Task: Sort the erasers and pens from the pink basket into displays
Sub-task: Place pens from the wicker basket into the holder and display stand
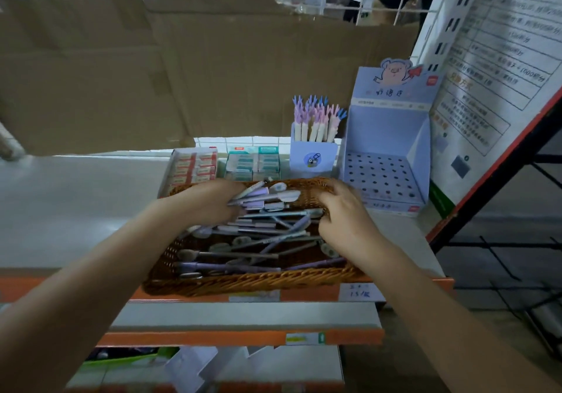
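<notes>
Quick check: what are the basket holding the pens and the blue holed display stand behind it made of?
The basket looks like woven wicker or rattan, brown, glossy; braided strands show along the rim. The display stand seems printed cardboard, matte light blue; folded flat panels and punched holes suggest it.

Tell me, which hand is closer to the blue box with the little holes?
Right. The right hand is at the right end of the wicker basket, close beside the holed box. The left hand grips pens farther left.
</notes>
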